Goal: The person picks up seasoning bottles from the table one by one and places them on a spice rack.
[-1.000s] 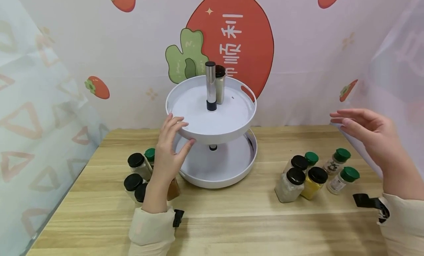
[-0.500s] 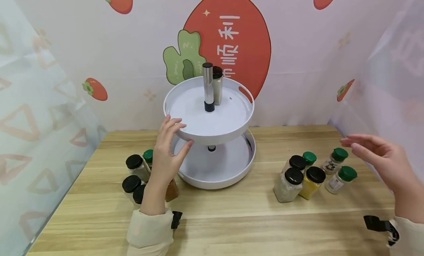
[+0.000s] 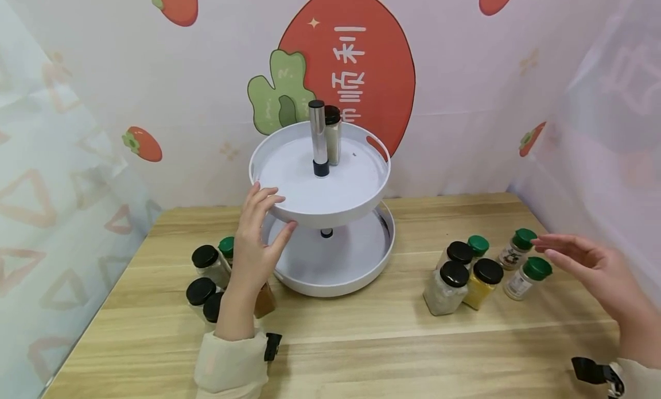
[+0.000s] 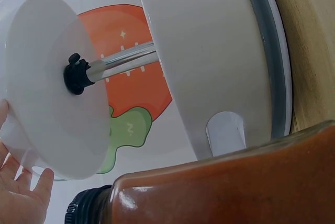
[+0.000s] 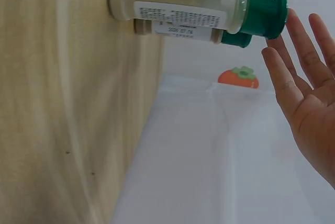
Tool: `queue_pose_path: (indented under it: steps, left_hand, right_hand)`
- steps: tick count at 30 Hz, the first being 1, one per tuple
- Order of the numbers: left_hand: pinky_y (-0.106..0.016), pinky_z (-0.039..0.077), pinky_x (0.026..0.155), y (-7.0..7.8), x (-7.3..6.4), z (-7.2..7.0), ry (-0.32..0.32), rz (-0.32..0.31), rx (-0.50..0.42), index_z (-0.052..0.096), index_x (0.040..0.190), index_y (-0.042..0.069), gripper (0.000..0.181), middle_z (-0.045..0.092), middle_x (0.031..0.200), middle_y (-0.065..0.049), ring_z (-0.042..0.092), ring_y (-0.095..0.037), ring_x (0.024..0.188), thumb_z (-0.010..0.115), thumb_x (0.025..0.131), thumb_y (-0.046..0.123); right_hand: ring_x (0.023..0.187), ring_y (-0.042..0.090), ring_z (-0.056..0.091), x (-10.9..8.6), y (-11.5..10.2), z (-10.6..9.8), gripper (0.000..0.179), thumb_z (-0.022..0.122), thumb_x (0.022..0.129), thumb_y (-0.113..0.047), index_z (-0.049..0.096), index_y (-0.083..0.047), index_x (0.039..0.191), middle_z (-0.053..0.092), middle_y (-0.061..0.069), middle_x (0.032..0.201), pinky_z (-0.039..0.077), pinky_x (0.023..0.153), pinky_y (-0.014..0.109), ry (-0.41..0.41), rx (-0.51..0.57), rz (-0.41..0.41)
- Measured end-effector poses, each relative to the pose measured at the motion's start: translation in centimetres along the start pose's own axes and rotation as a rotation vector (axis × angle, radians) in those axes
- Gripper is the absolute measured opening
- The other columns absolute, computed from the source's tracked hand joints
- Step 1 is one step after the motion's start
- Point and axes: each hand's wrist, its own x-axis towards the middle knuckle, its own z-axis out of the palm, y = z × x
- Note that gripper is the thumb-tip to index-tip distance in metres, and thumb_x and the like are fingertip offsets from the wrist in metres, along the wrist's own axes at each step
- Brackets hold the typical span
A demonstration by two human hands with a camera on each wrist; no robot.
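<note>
A white two-tier tray (image 3: 356, 215) with a metal post stands in the middle of the table. My left hand (image 3: 253, 235) holds the upper tier's rim at the front left, fingers over the top edge and thumb below; the left wrist view shows the tier's underside (image 4: 57, 124). My right hand (image 3: 594, 267) has loosely bent, spread fingers and holds nothing. Its fingertips are near the green cap of a spice shaker (image 5: 178, 4); whether they touch it I cannot tell. Another green-capped shaker (image 3: 512, 254) stands just behind.
A black-capped jar (image 3: 333, 138) stands on the upper tier behind the post. Black-capped jars, one with yellow powder (image 3: 479, 290), cluster right of the tray. Several jars (image 3: 206, 261) stand at left, partly behind the left forearm. A brown-filled jar (image 4: 225, 182) stands beside that wrist.
My right hand has come down to the level of the green-capped shakers. The left hand keeps its place on the upper rim. The head view has shifted slightly.
</note>
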Motion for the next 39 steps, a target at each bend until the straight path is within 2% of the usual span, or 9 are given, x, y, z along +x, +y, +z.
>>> queue_pose_path:
  steps: [4, 12, 19, 26, 30, 34, 39]
  left_hand:
    - [-0.050, 0.026, 0.125, 0.0, -0.1, 0.1, -0.003, 0.002, -0.008, 0.060, 0.125, 0.006, 0.043, 0.054, 0.142, -0.010, 0.027, -0.029, 0.151, 0.077, 0.085, 0.005]
    - [-0.050, 0.026, 0.125, 0.1, -0.1, 0.2, -0.007, 0.007, -0.003, 0.060, 0.125, 0.006, 0.043, 0.054, 0.142, -0.010, 0.026, -0.029, 0.151, 0.077, 0.085, 0.006]
    - [-0.050, 0.025, 0.125, 0.2, 0.0, 0.0, -0.006, 0.016, 0.021, 0.061, 0.123, 0.005, 0.042, 0.055, 0.140, -0.011, 0.027, -0.029, 0.151, 0.078, 0.084, 0.006]
    - [-0.051, 0.025, 0.125, 0.2, 0.0, -0.1, 0.003, 0.029, 0.025, 0.061, 0.121, 0.003, 0.041, 0.056, 0.138, -0.012, 0.028, -0.031, 0.150, 0.078, 0.084, 0.004]
    - [-0.051, 0.025, 0.125, 0.2, 0.1, -0.1, 0.005, 0.034, 0.023, 0.061, 0.121, 0.003, 0.041, 0.056, 0.137, -0.013, 0.029, -0.032, 0.150, 0.078, 0.084, 0.004]
    - [-0.051, 0.025, 0.125, 0.1, 0.1, -0.1, 0.006, 0.038, 0.023, 0.061, 0.121, 0.002, 0.041, 0.057, 0.137, -0.013, 0.029, -0.032, 0.150, 0.078, 0.083, 0.003]
    - [-0.052, 0.025, 0.125, 0.0, 0.1, -0.2, -0.002, 0.022, 0.042, 0.061, 0.120, 0.003, 0.042, 0.057, 0.137, -0.012, 0.028, -0.029, 0.151, 0.079, 0.083, 0.005]
  right_hand:
    - [0.103, -0.015, 0.059, -0.6, 0.8, 0.3, 0.036, 0.056, 0.099, -0.003, 0.053, 0.001, 0.135, 0.063, -0.030, 0.117, 0.046, 0.079, 0.000, -0.016, -0.008, 0.023]
    - [0.110, -0.021, 0.050, -1.2, 1.7, 0.4, 0.041, 0.059, 0.099, -0.007, 0.053, -0.006, 0.139, 0.055, -0.034, 0.125, 0.044, 0.076, 0.001, -0.118, -0.043, 0.024]
    - [0.111, -0.026, 0.039, -1.4, 2.3, 0.7, 0.045, 0.062, 0.098, -0.011, 0.053, -0.018, 0.142, 0.051, -0.024, 0.135, 0.036, 0.074, 0.000, -0.141, -0.122, 0.031]
    - [0.113, -0.021, 0.046, -1.4, 3.2, 1.3, 0.053, 0.065, 0.090, 0.006, 0.050, -0.001, 0.141, 0.050, -0.029, 0.133, 0.039, 0.085, -0.002, -0.125, -0.062, -0.100]
    - [0.111, -0.020, 0.049, -1.3, 3.7, 1.6, 0.060, 0.066, 0.085, 0.014, 0.047, 0.004, 0.141, 0.049, -0.028, 0.133, 0.041, 0.087, -0.002, -0.125, -0.049, -0.167]
    - [0.109, -0.020, 0.050, -1.2, 4.2, 1.7, 0.063, 0.066, 0.083, 0.017, 0.047, 0.002, 0.141, 0.050, -0.028, 0.131, 0.041, 0.086, -0.002, -0.123, -0.037, -0.180]
    - [0.107, -0.019, 0.050, -1.2, 4.3, 1.8, 0.062, 0.066, 0.085, 0.015, 0.047, 0.000, 0.142, 0.051, -0.028, 0.127, 0.043, 0.084, -0.001, -0.129, -0.039, -0.154]
